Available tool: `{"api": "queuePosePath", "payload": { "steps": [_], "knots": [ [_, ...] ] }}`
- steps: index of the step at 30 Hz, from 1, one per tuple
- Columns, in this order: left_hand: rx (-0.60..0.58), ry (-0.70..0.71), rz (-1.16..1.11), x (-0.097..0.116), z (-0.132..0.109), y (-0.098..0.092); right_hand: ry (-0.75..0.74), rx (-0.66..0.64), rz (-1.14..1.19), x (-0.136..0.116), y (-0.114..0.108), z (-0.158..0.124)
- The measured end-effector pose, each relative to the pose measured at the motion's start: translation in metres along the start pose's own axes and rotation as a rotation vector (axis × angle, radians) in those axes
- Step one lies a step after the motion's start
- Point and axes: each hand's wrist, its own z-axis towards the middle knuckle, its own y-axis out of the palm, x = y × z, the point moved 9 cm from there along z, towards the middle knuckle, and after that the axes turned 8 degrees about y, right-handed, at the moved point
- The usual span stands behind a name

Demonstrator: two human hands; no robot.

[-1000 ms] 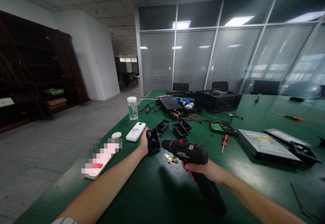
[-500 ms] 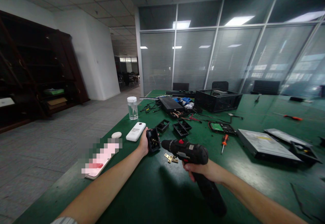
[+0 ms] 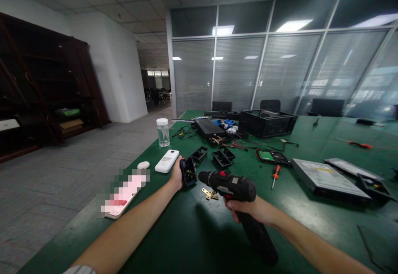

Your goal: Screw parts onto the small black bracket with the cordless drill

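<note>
My left hand (image 3: 176, 176) grips a small open black plastic housing (image 3: 188, 171), held on edge on the green table (image 3: 192, 232), with brass contacts showing inside. My right hand (image 3: 248, 209) is wrapped round the grip of a black cordless drill (image 3: 231, 185). The drill's nose points left and its tip sits at the housing's open face. Small brass metal pieces (image 3: 210, 193) lie on the table just under the drill's nose.
A white remote-like box (image 3: 167, 161), a small white oval (image 3: 143, 165) and a clear bottle (image 3: 163, 132) stand left. More black housings (image 3: 222, 156), an orange screwdriver (image 3: 275, 173), a flat drive (image 3: 329, 180), a circuit board (image 3: 270, 156), cables and a black crate (image 3: 267, 123) lie beyond.
</note>
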Motion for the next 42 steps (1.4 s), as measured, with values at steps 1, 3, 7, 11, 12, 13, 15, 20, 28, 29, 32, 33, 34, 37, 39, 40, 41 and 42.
{"api": "queuePosePath", "payload": {
  "steps": [1,3,7,11,12,13,15,20,28,29,32,33,34,37,39,40,41,42],
  "knots": [
    [-0.001,-0.001,-0.002,0.0,0.0,0.0,0.0,0.002,-0.001,0.0,0.0,0.0],
    [-0.004,-0.003,-0.003,0.0,0.0,0.001,0.0,0.004,-0.003,-0.001,0.0,-0.001],
    [-0.016,-0.009,0.005,0.0,-0.001,0.002,-0.011,-0.001,-0.002,-0.002,0.001,-0.002],
    [-0.019,-0.014,-0.004,0.001,-0.003,0.004,-0.011,0.01,-0.024,-0.001,0.0,-0.001],
    [-0.012,-0.013,-0.005,0.001,-0.003,0.003,-0.007,0.011,-0.03,-0.001,0.0,0.0],
    [-0.004,-0.011,-0.004,0.001,-0.003,0.003,-0.003,0.012,-0.031,0.0,0.0,0.0],
    [0.005,-0.004,0.007,0.001,-0.003,0.002,0.003,0.013,-0.023,0.0,-0.001,0.0],
    [-0.01,0.004,0.019,0.0,0.0,0.001,0.007,0.011,-0.017,0.0,0.0,-0.001],
    [-0.04,-0.017,0.027,0.0,0.0,0.003,0.031,0.029,-0.027,0.006,-0.004,0.001],
    [-0.042,-0.018,0.024,0.0,0.0,0.003,0.035,0.028,-0.035,0.007,-0.004,0.001],
    [-0.035,0.0,0.024,0.002,-0.002,0.004,0.031,0.025,-0.049,0.007,-0.005,0.001],
    [-0.028,0.02,0.029,0.003,-0.002,0.004,0.026,0.025,-0.051,0.007,-0.005,0.001],
    [-0.019,0.043,0.035,0.005,-0.002,0.004,0.021,0.024,-0.055,0.007,-0.005,0.0],
    [-0.004,0.093,0.044,0.009,-0.003,0.003,0.016,0.029,-0.075,0.006,-0.005,0.0],
    [-0.005,0.095,0.04,0.01,-0.004,0.004,0.019,0.035,-0.086,0.006,-0.005,0.0],
    [-0.007,0.091,0.039,0.009,-0.004,0.004,0.021,0.036,-0.083,0.006,-0.005,0.0],
    [-0.007,0.089,0.038,0.009,-0.004,0.003,0.021,0.034,-0.075,0.006,-0.004,0.0],
    [-0.007,0.087,0.037,0.009,-0.004,0.003,0.021,0.029,-0.064,0.006,-0.004,0.0]
  ]
}}
